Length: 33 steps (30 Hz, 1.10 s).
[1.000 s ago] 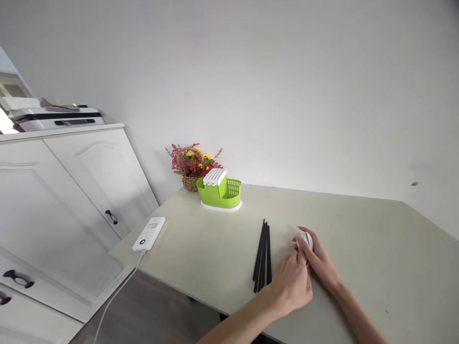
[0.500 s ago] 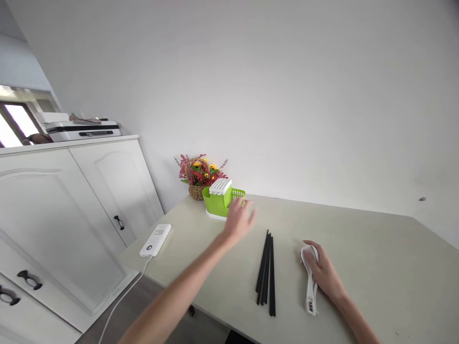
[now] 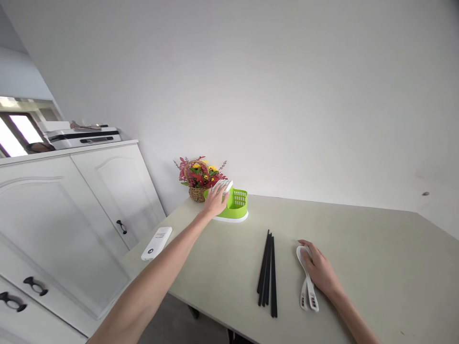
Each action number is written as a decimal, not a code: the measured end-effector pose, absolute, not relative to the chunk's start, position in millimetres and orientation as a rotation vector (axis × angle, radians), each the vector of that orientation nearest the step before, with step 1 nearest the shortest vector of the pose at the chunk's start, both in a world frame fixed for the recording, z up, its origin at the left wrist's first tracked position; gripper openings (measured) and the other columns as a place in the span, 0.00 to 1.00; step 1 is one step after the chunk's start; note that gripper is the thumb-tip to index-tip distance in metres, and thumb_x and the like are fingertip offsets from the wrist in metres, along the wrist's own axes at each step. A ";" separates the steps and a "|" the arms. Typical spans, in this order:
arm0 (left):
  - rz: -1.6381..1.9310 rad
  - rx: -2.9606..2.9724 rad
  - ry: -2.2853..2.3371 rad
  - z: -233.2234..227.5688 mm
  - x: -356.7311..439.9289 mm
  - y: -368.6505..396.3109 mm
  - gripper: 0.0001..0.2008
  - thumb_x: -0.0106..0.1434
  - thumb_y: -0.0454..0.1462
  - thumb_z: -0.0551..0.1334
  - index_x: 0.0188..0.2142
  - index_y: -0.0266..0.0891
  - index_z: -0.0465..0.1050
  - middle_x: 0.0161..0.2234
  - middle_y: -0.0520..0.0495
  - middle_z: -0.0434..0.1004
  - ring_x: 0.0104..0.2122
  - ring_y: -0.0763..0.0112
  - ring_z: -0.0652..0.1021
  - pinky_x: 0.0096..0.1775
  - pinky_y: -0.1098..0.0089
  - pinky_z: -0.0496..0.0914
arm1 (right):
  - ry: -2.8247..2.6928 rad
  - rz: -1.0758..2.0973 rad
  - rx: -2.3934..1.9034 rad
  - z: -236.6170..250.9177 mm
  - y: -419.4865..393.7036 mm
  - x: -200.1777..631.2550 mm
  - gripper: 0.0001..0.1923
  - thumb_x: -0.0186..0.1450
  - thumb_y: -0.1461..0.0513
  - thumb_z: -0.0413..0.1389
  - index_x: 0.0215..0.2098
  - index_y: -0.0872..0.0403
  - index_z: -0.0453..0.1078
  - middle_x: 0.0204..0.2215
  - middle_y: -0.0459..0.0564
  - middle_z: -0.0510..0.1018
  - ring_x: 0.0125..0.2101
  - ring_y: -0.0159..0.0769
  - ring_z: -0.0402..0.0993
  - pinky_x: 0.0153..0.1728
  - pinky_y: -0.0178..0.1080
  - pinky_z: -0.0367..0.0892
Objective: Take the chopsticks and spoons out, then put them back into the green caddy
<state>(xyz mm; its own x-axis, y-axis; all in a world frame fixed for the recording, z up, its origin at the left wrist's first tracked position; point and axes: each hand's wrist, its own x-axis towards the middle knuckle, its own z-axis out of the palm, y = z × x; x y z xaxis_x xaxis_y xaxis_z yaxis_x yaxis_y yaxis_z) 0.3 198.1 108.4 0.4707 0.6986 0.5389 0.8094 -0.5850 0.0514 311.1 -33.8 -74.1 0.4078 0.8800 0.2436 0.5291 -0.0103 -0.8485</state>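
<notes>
My left hand reaches to a green cutlery holder with a white base. Its fingers are bent over the white slotted lid and cover part of it. My right hand rests on the table, fingers curled around the bowls of white soup spoons. Two spoon handles, with small dark marks at their ends, fan out toward me. Several black chopsticks lie in a loose bundle between my two arms, touched by neither hand.
Behind the holder stands a wicker basket of artificial flowers. A white power bank lies near the left table edge, partly behind my left forearm. White cabinets stand at the left, with a case on top. A wall rises behind the table.
My left hand has moved left from in front of the green holder onto its white lid. Under my right hand, the spoon handles have spread apart. The chopsticks lie as before.
</notes>
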 end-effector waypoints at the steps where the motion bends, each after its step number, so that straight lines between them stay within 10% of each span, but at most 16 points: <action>1: -0.755 -2.538 -1.333 110.2 7.4 196.5 0.25 0.77 0.46 0.45 0.68 0.43 0.62 0.70 0.42 0.61 0.69 0.55 0.61 0.67 0.48 0.56 | -1.265 0.440 -1.663 -75.1 -33.4 310.8 0.23 0.68 0.48 0.47 0.55 0.48 0.70 0.56 0.54 0.78 0.57 0.48 0.73 0.56 0.49 0.67; 14: -0.559 -3.044 -1.393 123.6 137.9 142.1 0.33 0.75 0.55 0.37 0.71 0.51 0.58 0.74 0.46 0.50 0.59 0.41 0.75 0.51 0.46 0.75 | -1.371 0.394 -1.582 -74.5 -34.1 309.5 0.21 0.67 0.52 0.47 0.53 0.49 0.72 0.55 0.53 0.79 0.57 0.44 0.75 0.59 0.48 0.67; 22: -0.532 -3.217 -1.119 121.8 176.3 117.6 0.30 0.77 0.53 0.38 0.72 0.50 0.55 0.74 0.46 0.50 0.65 0.48 0.69 0.62 0.46 0.65 | -1.346 0.383 -1.627 -67.4 -39.3 309.3 0.23 0.67 0.52 0.46 0.53 0.50 0.73 0.54 0.53 0.81 0.55 0.46 0.76 0.57 0.49 0.69; 27: -1.229 -2.844 -1.053 85.5 131.6 98.7 0.20 0.77 0.41 0.46 0.61 0.43 0.68 0.56 0.40 0.75 0.55 0.60 0.76 0.58 0.58 0.69 | -1.337 0.378 -1.643 -62.0 -42.8 308.4 0.23 0.66 0.54 0.49 0.55 0.49 0.74 0.55 0.50 0.81 0.55 0.44 0.76 0.57 0.46 0.68; 33: -0.929 -2.903 -1.397 7.5 72.8 51.4 0.10 0.74 0.42 0.53 0.40 0.41 0.69 0.34 0.48 0.74 0.33 0.65 0.77 0.38 0.65 0.73 | -1.327 0.381 -1.697 -56.7 -43.3 309.7 0.22 0.67 0.54 0.50 0.55 0.50 0.75 0.54 0.50 0.81 0.54 0.45 0.77 0.56 0.46 0.68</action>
<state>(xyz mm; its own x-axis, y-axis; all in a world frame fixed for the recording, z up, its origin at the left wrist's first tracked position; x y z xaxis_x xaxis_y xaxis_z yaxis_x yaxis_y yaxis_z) 72.8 51.4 7.5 0.5045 0.7717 0.3873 0.6554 -0.6343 0.4100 309.7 -43.3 -56.7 0.3716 0.8846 0.2817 0.6004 0.0025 -0.7997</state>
